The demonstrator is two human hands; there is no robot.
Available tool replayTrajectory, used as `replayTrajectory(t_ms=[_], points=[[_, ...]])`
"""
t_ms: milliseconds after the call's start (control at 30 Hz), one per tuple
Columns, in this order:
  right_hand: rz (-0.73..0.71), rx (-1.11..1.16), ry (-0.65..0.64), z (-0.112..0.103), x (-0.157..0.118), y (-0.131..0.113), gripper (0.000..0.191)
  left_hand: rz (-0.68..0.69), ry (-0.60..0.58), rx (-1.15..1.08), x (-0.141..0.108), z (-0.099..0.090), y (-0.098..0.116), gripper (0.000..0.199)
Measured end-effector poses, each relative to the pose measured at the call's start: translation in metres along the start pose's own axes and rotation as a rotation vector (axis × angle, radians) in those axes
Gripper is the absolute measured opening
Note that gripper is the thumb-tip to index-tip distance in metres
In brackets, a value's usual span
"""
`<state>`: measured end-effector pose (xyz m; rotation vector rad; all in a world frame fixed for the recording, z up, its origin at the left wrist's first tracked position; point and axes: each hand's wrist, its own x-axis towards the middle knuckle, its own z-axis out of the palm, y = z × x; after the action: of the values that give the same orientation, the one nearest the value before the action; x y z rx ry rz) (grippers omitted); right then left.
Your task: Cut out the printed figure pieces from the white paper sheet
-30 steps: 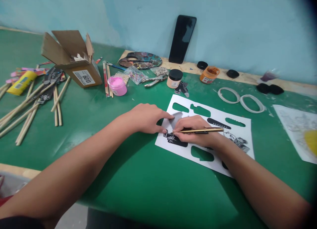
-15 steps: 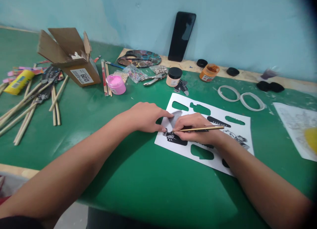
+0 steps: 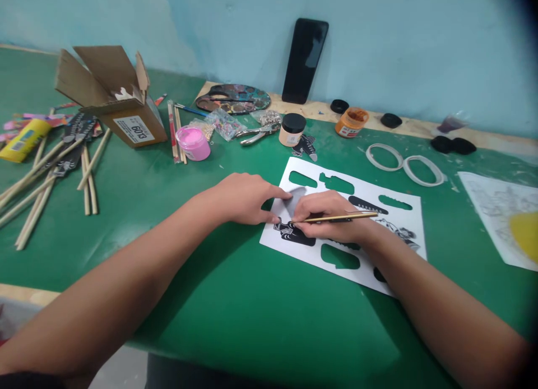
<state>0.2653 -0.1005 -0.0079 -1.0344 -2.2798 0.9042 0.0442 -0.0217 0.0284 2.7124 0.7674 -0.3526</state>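
A white sheet point(image 3: 309, 253) with black printed figures and several cut-out holes lies flat on the green tabletop. My left hand point(image 3: 244, 198) rests at its left edge, thumb and forefinger stretched apart and pressing on the paper. Between those fingertips and my other hand is a grey shadow. My right hand point(image 3: 325, 212) grips a slim gold pen-shaped tool point(image 3: 357, 216); whether it is a pen or a craft knife I cannot tell. Its tip is at the black printed figure point(image 3: 296, 234) near the sheet's left side. My right hand and forearm cover part of the sheet.
Wooden sticks point(image 3: 36, 209), a yellow tube point(image 3: 26, 139) and an open cardboard box point(image 3: 134, 120) stand left. Behind are a pink paint jar point(image 3: 193, 144), pliers point(image 3: 256, 134), a palette point(image 3: 233, 99), a black-lidded jar point(image 3: 292, 130), an orange jar point(image 3: 352, 123) and a phone point(image 3: 305, 61).
The whole view has shifted slightly, so things appear a little further left. Both hands keep nearly the same place on the sheet, and the tool tip stays by the same black figure.
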Motion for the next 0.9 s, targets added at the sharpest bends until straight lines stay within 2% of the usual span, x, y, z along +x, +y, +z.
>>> replayTrajectory(t_ms=[667,733,800,900], points=[[-0.008,0.043,0.027,0.002,-0.001,0.000,0.010,-0.010,0.001,-0.001,0.000,0.000,-0.001,0.058],[0.046,0.114,0.075,0.003,-0.002,0.000,0.009,-0.003,-0.001,-0.005,0.000,-0.001,-0.001,0.057],[0.151,0.278,0.181,0.004,-0.005,0.002,0.006,-0.010,0.000,-0.015,-0.001,-0.001,0.001,0.059],[0.284,0.562,0.366,0.007,-0.009,0.008,0.009,-0.135,0.023,-0.040,-0.002,0.000,0.010,0.062]])
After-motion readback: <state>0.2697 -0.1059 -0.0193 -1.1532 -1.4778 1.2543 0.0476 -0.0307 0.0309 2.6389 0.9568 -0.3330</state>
